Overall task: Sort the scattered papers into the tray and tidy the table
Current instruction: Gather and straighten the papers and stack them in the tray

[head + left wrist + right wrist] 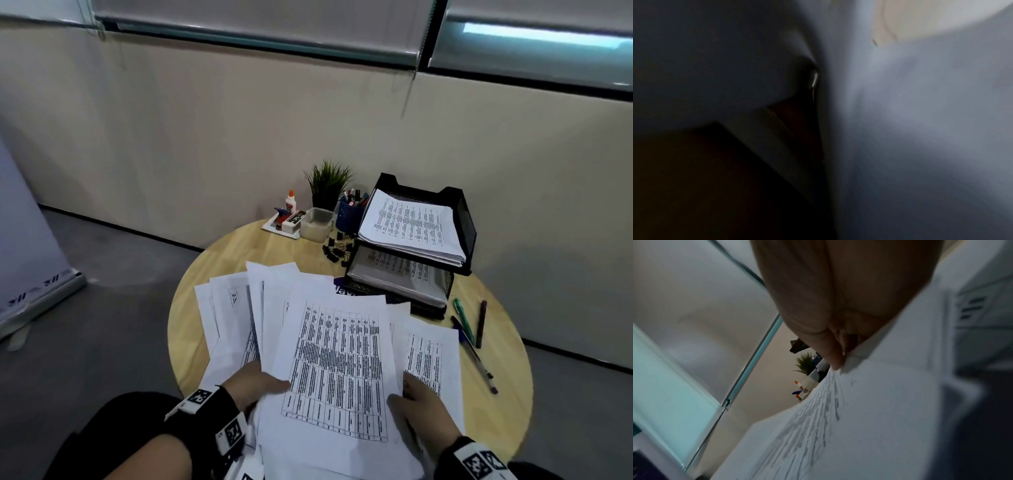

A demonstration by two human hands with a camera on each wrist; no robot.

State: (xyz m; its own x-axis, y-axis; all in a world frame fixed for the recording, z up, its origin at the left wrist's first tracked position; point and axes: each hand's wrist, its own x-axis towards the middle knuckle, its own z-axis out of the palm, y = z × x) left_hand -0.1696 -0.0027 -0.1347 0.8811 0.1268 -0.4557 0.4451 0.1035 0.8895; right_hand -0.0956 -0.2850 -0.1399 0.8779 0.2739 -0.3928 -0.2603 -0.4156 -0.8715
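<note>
Now gripping the fanned printed sheets [337,359]: right hand [423,407] pinching the right edge, left hand [253,383] apparently clasping the left. Best squared together before lifting toward the black tray [459,212].

**Scattered papers and two-tier tray on a round table**

The scattered papers [274,308] are white sheets printed with black tables, fanned in an overlapping heap across the near half of the round wooden table [507,377]. The top sheet [339,370] lies face up, its grid of dense text tilted slightly, its lower edge towards the viewer; in the right wrist view its edge [869,402] appears raised. The black mesh tray [460,219] stands at the far right of the table, just beyond the heap. Its upper tier carries a thick stack of printed sheets [411,222]; its lower tier holds a second stack [397,270].
</note>
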